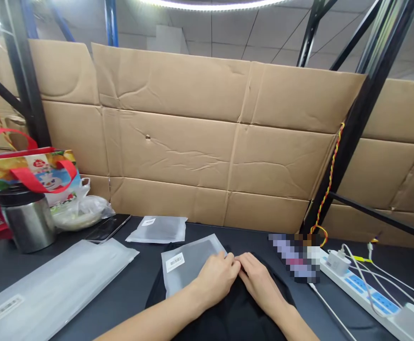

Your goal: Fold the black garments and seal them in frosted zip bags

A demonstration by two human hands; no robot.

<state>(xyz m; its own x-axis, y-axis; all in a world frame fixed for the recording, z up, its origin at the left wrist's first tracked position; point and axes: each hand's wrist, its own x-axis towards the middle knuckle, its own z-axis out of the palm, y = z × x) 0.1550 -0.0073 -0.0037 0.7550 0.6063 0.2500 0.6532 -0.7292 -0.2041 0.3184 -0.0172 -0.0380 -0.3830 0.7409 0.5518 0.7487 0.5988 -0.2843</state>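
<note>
— Two hands are meeting over something dark. What are they touching?

— The left hand (216, 279) and the right hand (260, 284) are both lying on a black cloth (224, 317), their fingertips (231, 258) almost touching. The fingers are curled and narrow, but I can't tell whether they're pinching a fold or only pressing.

— Where's the frosted bag?

— A frosted plastic bag (189, 263) with a barcode label is lying just left of the left fingertips, partly over the cloth.

— What's making the handling neat?

— The hands are working close together, right at the bag's edge, with the cloth lying smooth under the wrists.

— And beyond the fingers?

— A second frosted bag (159, 229) is lying straight ahead on the black tabletop (125, 298). Farther left, a long frosted bag (47, 289), a phone (107, 228), a steel flask (27, 222) and a tote bag (25, 173) with red handles are sitting. To the right, a white power strip (356, 296) is lying beside a pixelated patch I can't make out. Flattened cardboard (167, 142) is lining the wall behind a black steel rack (356, 137).
</note>
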